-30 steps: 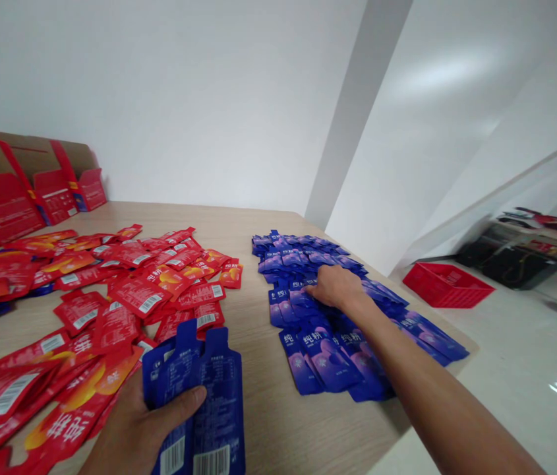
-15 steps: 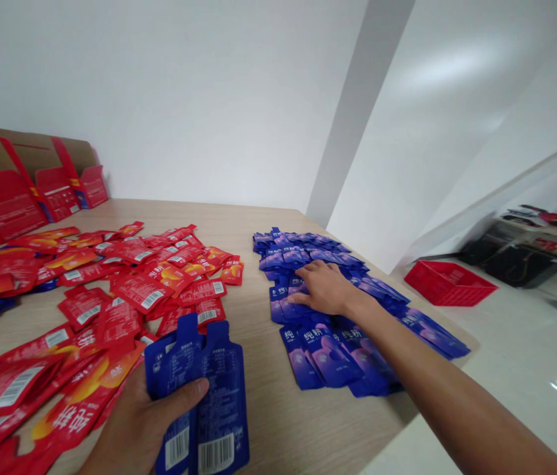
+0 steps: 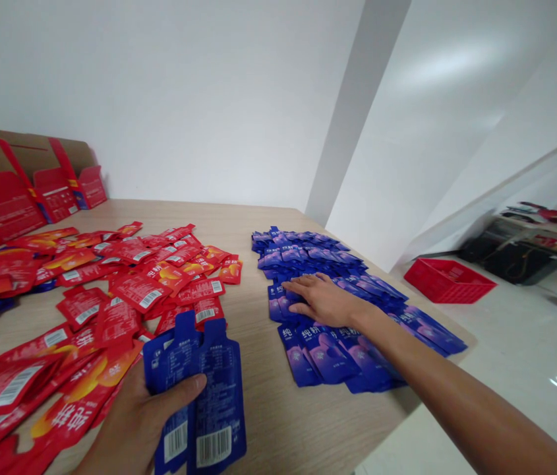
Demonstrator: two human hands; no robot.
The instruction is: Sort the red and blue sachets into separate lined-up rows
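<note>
Left hand (image 3: 134, 422) lower left, fingers clasping flat blue foil pouches (image 3: 199, 389) — right hand (image 3: 322, 300) mid-frame, fingers spread flat on the blue pouch pile (image 3: 352, 310), light wooden table (image 3: 258, 218).

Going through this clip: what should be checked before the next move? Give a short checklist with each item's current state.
1. Left hand grips its blue packets securely: ok, thumb across the front.
2. Right hand has a packet pinched: not ok, it lies flat and open on the blue pile.
3. Blue pile apart from the red packets: ok, a strip of bare table lies between them.
4. Pile well inside the table edge: not ok, the rightmost packets lie at the very edge.
5. Number of packets in the left hand: cannot tell, they overlap.
</note>
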